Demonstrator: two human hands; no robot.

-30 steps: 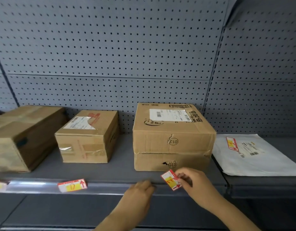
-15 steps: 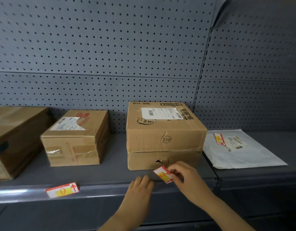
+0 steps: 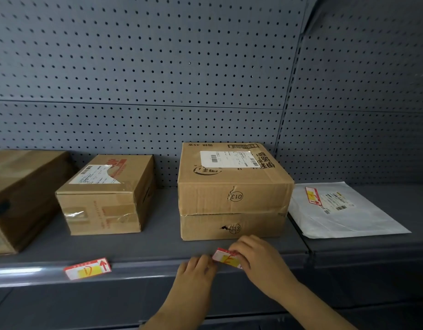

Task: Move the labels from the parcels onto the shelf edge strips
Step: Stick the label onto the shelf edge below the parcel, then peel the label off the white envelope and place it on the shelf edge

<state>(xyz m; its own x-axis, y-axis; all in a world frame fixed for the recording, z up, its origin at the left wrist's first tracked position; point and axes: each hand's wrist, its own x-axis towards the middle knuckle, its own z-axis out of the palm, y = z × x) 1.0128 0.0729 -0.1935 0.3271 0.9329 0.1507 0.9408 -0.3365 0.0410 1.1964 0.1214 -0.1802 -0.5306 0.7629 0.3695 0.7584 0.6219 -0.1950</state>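
backdrop: grey perforated metal panels (image 3: 158, 67) rise behind a dark grey shelf (image 3: 158, 244), seen from above and in front.
shelf edge strip: a glossy strip (image 3: 39, 273) runs along the shelf's front lip, catching light at the far left.
label already on strip: a red, white and yellow label (image 3: 87, 269) with a red arrow sits on the strip, slightly tilted, below the small box.
left box: a large brown carton (image 3: 20, 198) at the left edge, partly cut off by the frame.
small box: a taped cardboard box (image 3: 105, 198) with a white shipping slip on top, standing apart from its neighbours.
stacked boxes: two cartons (image 3: 232, 194) one on the other at centre, each marked 013 on the front face; the upper one carries a white barcode slip.
white mailer: a flat plastic mailer (image 3: 343, 215) lies on the next shelf section to the right, with a red and yellow label (image 3: 313, 196) on its upper left, beside its barcode slip.
label in hand: a red, white and yellow label (image 3: 226, 257) is at the shelf's front lip, just below the stacked boxes.
right hand: the right hand (image 3: 260, 260) pinches the label's right end between its fingertips.
left hand: the left hand (image 3: 196, 272) has its fingers curled on the strip, fingertips at the label's left end; whether it grips the label cannot be told.
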